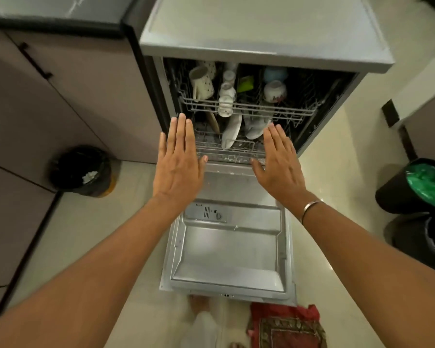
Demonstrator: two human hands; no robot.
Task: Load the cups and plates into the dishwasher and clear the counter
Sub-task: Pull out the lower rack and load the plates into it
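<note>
The dishwasher (266,46) stands in front of me with its door (229,249) folded down flat. Its upper rack (249,109) holds a spotted mug (201,82), several small cups (227,96) and two bowls (274,90). White plates (232,130) stand in the lower rack (226,149). My left hand (178,159) and my right hand (279,159) are stretched out flat, palms down, fingers straight, in front of the lower rack's front edge. Neither hand holds anything.
A black bin (82,170) sits on the floor to the left by the cabinets (30,109). A black bin with a green liner (417,187) stands to the right. A red mat (286,327) lies by my feet below the door.
</note>
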